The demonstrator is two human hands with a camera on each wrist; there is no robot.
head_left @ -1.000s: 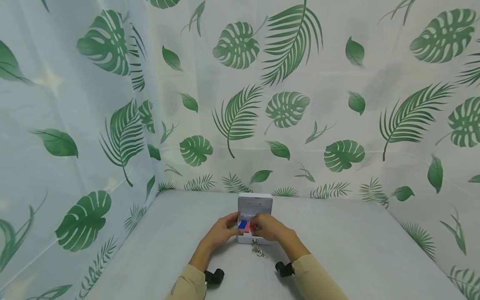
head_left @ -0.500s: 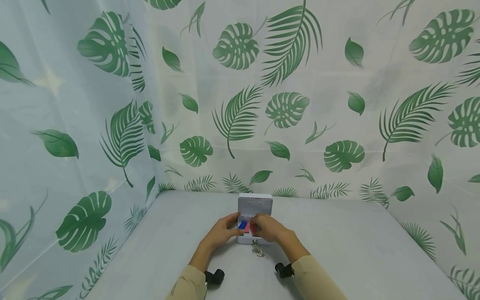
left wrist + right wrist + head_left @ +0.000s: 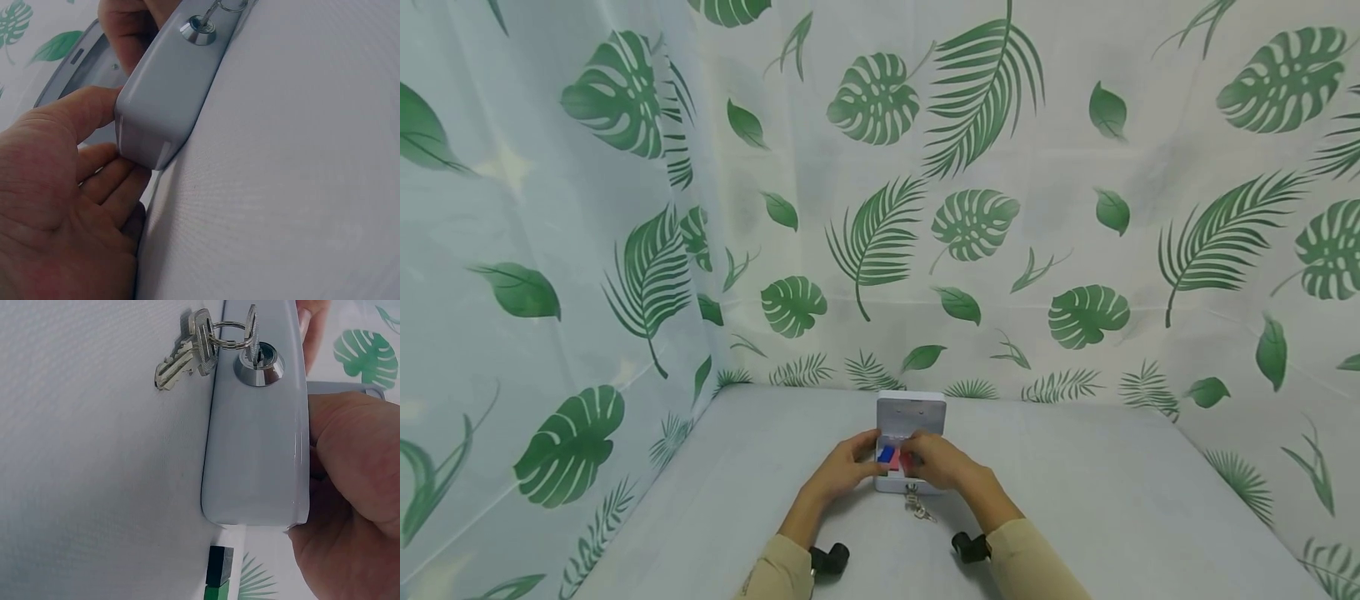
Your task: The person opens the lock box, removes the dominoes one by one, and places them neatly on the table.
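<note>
A small grey metal cash box (image 3: 891, 483) stands on the table with its lid (image 3: 912, 414) raised at the back. My left hand (image 3: 838, 472) holds its left end, thumb at the front rim and fingers along the side wall. Inside lie a blue block (image 3: 886, 454) and a pink block (image 3: 894, 461). My right hand (image 3: 943, 461) reaches over the right part of the box, fingers curled down inside at a red block (image 3: 907, 461); the fingertips are partly hidden. A key sits in the front lock (image 3: 259, 365), with more keys (image 3: 187, 356) hanging from its ring.
The box stands on a white-covered table (image 3: 1075, 500). Beyond its right end, a black block (image 3: 220, 565) and a green block (image 3: 216, 592) show in the right wrist view. A white curtain printed with green leaves (image 3: 880, 100) hangs behind and at the left.
The head view has tilted up slightly, so everything sits a little lower. Both hands stay at the box, with only a slight shift of the right fingers at the red block.
</note>
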